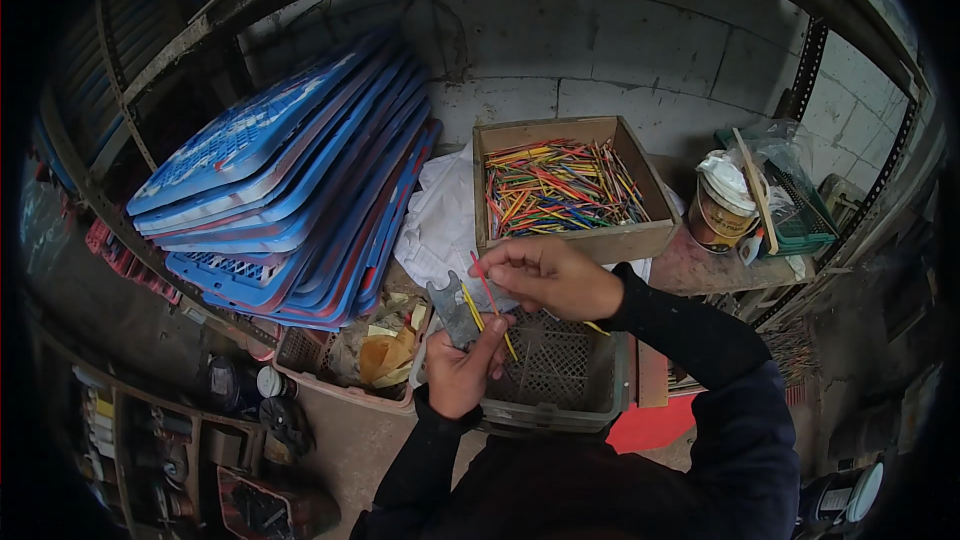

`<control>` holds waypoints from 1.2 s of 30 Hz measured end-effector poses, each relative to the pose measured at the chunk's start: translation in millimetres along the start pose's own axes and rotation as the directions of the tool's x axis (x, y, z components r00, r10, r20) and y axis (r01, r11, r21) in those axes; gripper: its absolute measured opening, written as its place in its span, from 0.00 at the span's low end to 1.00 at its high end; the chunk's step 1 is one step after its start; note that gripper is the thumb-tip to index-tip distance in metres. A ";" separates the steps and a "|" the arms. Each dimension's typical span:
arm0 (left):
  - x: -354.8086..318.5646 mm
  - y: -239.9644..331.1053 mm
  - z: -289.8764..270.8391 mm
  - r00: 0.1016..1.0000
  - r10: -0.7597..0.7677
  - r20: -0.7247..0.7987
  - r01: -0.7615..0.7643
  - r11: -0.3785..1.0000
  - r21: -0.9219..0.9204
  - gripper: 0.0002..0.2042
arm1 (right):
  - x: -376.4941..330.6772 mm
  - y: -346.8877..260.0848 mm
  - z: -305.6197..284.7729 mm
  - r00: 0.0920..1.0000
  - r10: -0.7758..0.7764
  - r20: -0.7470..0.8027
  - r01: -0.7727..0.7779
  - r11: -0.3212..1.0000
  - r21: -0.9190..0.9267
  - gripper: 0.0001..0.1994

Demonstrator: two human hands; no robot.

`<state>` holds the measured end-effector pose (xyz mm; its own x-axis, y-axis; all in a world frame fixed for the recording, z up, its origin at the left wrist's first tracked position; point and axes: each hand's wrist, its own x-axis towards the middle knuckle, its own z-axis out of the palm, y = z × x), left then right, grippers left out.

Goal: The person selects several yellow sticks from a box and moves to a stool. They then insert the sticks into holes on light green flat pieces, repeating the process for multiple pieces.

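My left hand (463, 368) is closed on a flat grey plate (452, 310) with a notched top end. Thin yellow sticks (472, 306) stick out beside the plate from the same hand. Between both hands stands a thin red stick (483, 278); the right fingertips pinch its upper part and the left thumb meets its lower end. My right hand (560, 278) is in front of a wooden box (640, 242) with a heap of thin sticks (565, 185) in red, yellow, green, blue and orange. Below my hands is a grey mesh crate (545, 365).
Blue plastic crates (250, 155) lean in a tilted stack at left. White cloth (440, 215) lies beside the box. A pinkish crate (345, 390) holds scraps. A paint bucket (720, 210) and a green basket (805, 225) stand right. Metal shelf posts (810, 70) frame the bench.
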<state>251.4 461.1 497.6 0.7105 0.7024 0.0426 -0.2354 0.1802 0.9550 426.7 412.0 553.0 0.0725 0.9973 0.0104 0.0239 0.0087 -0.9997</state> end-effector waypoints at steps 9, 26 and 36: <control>-3.4 2.3 -2.9 1.000 -0.001 -0.028 0.001 1.000 -0.004 0.11 | 7.4 -29.1 -33.6 0.950 -0.311 -0.038 0.273 0.880 -0.389 0.13; -13.9 -6.4 -24.2 0.996 0.013 -0.091 -0.017 0.999 -0.045 0.15 | 93.8 7.5 -118.7 0.980 -0.194 0.047 0.097 0.258 -0.961 0.10; -20.8 -5.5 -38.4 0.983 0.003 -0.186 -0.015 0.998 -0.064 0.14 | 123.5 15.7 -114.5 0.973 -0.185 0.136 0.146 0.046 -0.988 0.07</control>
<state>212.4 472.0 480.2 0.5742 0.8187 -0.0102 -0.2878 0.2135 0.9336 550.2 526.9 541.3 -0.0690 0.9790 0.1918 0.9970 0.0744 -0.0210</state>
